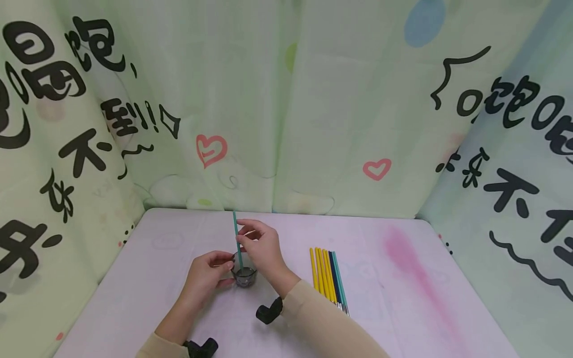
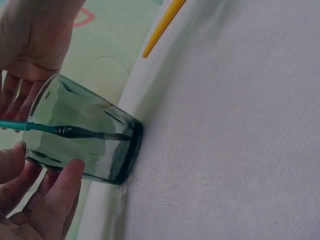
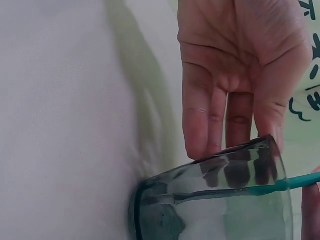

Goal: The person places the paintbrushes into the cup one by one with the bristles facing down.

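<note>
A clear dark-tinted glass (image 1: pixel 246 280) stands on the table, a teal paintbrush (image 1: pixel 235 228) upright inside it. My left hand (image 1: pixel 207 272) holds the glass from the left, thumb and fingers around its side. In the right wrist view, fingers of that left hand (image 3: pixel 237 75) show through the glass wall (image 3: pixel 250 215). With thumb and fingertips, my right hand (image 1: pixel 265 248) pinches the brush handle above the rim. The left wrist view shows the brush's bristles (image 2: pixel 117 136) down near the glass bottom. Whether there is liquid inside, I cannot tell.
Right of the glass lies a row of paintbrushes (image 1: pixel 329 278), several yellow, with dark blue and teal ones at the right side. A white cloth (image 1: pixel 147 308) covers the table, with a pink stain at right. Printed curtains (image 1: pixel 286 124) enclose the back and sides.
</note>
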The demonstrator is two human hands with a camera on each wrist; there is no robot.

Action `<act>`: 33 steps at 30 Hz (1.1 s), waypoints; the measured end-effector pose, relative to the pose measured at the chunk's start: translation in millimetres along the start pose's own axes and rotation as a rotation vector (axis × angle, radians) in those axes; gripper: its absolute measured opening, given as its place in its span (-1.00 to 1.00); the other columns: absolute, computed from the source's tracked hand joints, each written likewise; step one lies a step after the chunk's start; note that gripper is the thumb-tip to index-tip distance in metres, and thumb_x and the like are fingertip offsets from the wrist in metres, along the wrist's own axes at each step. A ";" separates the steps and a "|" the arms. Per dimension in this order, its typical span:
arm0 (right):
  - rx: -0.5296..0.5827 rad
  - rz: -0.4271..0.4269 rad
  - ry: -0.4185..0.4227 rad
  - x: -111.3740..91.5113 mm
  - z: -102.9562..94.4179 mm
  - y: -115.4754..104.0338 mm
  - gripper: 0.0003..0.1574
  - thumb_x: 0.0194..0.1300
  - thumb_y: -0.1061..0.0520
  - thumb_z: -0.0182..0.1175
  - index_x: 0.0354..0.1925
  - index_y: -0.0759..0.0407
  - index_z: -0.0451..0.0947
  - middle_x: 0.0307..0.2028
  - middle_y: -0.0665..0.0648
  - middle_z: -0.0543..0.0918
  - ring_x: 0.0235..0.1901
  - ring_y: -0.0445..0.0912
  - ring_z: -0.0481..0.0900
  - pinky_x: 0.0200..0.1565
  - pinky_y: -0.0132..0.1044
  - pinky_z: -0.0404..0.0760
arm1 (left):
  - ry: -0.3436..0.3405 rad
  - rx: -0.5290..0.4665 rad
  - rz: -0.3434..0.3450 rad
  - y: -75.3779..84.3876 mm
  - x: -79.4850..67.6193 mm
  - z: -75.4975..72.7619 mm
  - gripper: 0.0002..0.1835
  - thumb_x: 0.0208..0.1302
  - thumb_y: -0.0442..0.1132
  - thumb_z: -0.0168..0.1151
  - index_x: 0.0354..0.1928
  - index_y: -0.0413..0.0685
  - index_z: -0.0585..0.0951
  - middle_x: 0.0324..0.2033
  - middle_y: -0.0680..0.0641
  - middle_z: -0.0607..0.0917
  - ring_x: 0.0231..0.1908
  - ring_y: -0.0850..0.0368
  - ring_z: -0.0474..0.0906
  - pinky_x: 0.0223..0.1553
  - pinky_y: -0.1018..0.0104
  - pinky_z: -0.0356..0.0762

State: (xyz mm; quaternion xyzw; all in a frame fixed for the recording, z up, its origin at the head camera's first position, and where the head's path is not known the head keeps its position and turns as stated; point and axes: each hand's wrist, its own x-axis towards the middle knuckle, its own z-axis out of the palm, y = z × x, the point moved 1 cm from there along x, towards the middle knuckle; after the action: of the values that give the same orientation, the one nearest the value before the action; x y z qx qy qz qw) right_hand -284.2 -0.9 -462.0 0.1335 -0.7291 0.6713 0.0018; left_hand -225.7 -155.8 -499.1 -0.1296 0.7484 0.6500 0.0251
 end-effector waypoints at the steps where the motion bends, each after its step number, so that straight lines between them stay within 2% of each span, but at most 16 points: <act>1: -0.001 0.005 -0.003 0.2 1.3 0.8 -0.53 0.40 0.37 0.36 0.19 0.01 0.76 -0.16 0.16 0.73 -0.22 -0.15 0.67 -0.19 -0.25 0.90 | 0.004 0.001 0.001 -0.2 -0.2 -0.4 -0.72 0.49 -0.38 0.34 0.17 -0.27 0.71 0.06 -0.29 0.74 -0.02 -0.04 0.72 -0.15 0.10 0.91; 10: -0.049 0.020 0.002 2.3 8.2 6.4 -0.51 0.42 0.35 0.35 0.22 -0.02 0.74 -0.15 0.13 0.73 -0.20 -0.16 0.67 -0.20 -0.31 0.89 | 0.019 0.002 -0.007 -3.2 1.6 0.4 -0.73 0.49 -0.37 0.34 0.17 -0.21 0.72 0.08 -0.27 0.74 -0.03 -0.03 0.73 -0.15 0.12 0.91; 19: -0.096 0.004 0.006 5.2 8.8 9.3 -0.50 0.44 0.34 0.35 0.25 -0.02 0.72 -0.14 0.11 0.76 -0.21 -0.17 0.70 -0.21 -0.33 0.88 | 0.013 -0.015 0.000 -3.6 1.6 0.0 -0.73 0.48 -0.38 0.34 0.16 -0.24 0.72 0.06 -0.28 0.75 -0.05 -0.01 0.73 -0.14 0.08 0.91; 28: -0.057 -0.005 0.009 1.8 3.9 11.8 -0.52 0.45 0.33 0.34 0.24 -0.02 0.72 -0.03 0.19 0.82 -0.09 -0.01 0.79 -0.16 -0.23 0.90 | 0.008 -0.025 0.017 -3.0 -0.7 -0.4 -0.74 0.48 -0.41 0.33 0.14 -0.32 0.70 0.02 -0.29 0.74 -0.10 0.03 0.72 -0.14 0.05 0.91; 33: -0.021 0.000 0.017 0.8 -3.6 13.4 -0.53 0.45 0.33 0.34 0.25 0.02 0.71 0.00 0.21 0.81 -0.04 0.05 0.80 -0.13 -0.20 0.91 | -0.001 -0.028 0.028 -2.4 -1.7 0.3 -0.73 0.49 -0.40 0.32 0.15 -0.33 0.69 0.02 -0.30 0.74 -0.04 -0.03 0.72 -0.13 0.04 0.91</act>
State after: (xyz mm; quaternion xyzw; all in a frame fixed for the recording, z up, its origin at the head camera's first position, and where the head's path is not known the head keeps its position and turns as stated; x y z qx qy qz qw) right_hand -288.3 3.3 -474.6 0.1278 -0.7362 0.6646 0.0095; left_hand -223.5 -155.5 -501.1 -0.1193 0.7409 0.6608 0.0147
